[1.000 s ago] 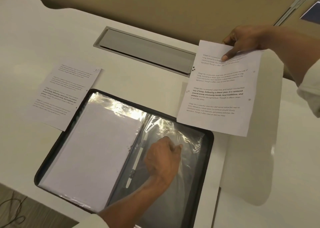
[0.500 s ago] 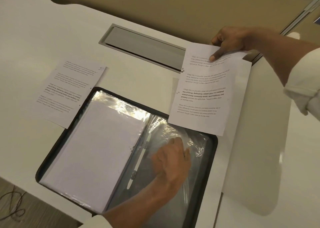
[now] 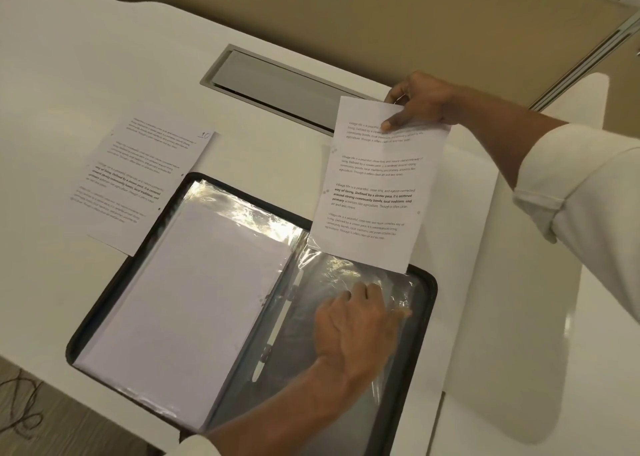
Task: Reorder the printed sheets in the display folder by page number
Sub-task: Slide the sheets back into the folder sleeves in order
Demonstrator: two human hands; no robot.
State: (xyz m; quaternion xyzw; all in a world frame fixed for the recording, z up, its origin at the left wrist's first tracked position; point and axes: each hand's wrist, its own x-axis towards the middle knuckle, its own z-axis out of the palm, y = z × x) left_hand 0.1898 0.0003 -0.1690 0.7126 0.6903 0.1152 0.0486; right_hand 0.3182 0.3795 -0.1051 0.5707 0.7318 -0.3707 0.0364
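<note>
A black display folder [image 3: 425, 303] lies open on the white desk. Its left side holds a stack of sleeved white sheets [image 3: 194, 303]. On the right lies an empty clear sleeve [image 3: 332, 268], and my left hand [image 3: 356, 320] rests on it with fingers at its top opening. My right hand [image 3: 420, 103] pinches the top edge of a printed sheet [image 3: 375, 185] and holds it just above that sleeve, its bottom edge touching the opening. Another printed sheet [image 3: 138, 181], marked 10 by hand, lies flat on the desk left of the folder.
A grey metal cable hatch [image 3: 277, 84] is set into the desk behind the folder. A beige partition [image 3: 346, 15] runs along the back. A second white desk surface [image 3: 519, 317] adjoins on the right. Floor with a dark cable [image 3: 20, 407] shows at the lower left.
My right hand has brought the printed sheet left and down, until its bottom edge meets the sleeve opening. My left hand has slid up the sleeve towards its top edge.
</note>
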